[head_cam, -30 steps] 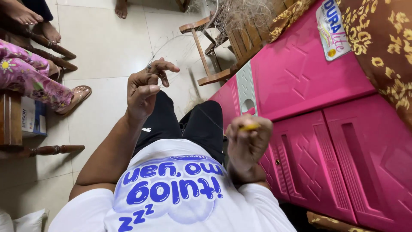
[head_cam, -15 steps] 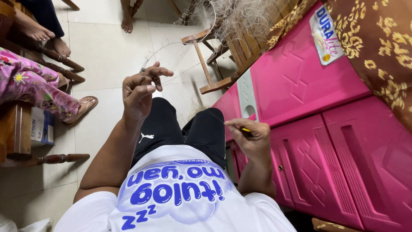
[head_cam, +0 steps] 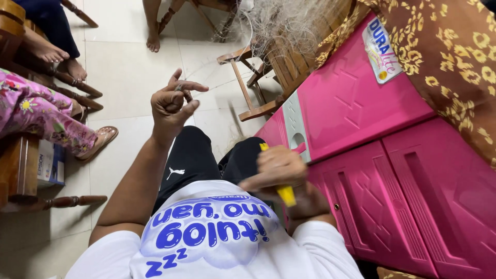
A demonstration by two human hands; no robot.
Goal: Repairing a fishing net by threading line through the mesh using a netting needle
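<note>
**Hands on a thin line and a yellow tool, beside a pink cabinet**

Head view: the left hand (head_cam: 173, 106) is raised at centre left of the frame, fingers curled in with the forefinger and thumb pinched on a thin pale line (head_cam: 217, 72) that runs up toward a tangle of netting (head_cam: 289, 23) at the top centre. The right hand (head_cam: 276, 168) sits lower, right of centre, closed in a loose fist around a yellow tool (head_cam: 284, 192); its two ends stick out above and below the fist, and its exact shape is hard to make out.

Below both hands are the person's white shirt (head_cam: 217, 237) with blue print and black trousers (head_cam: 199, 155). Just beside the right hand stands a bright pink plastic cabinet (head_cam: 392, 170), filling the right half of the frame, with brown patterned cloth (head_cam: 454, 57) draped over its upper right corner.

The netting hangs over a wooden chair (head_cam: 268, 67) at the top centre, between the hands and the far floor. The tiled floor (head_cam: 124, 77) spreads across the left. Along the left edge are another person's leg in pink flowered cloth (head_cam: 41, 116), a sandalled foot (head_cam: 101, 139), and bare feet (head_cam: 49, 51) by dark wooden furniture (head_cam: 20, 170). Another bare foot (head_cam: 152, 39) stands at the top.
</note>
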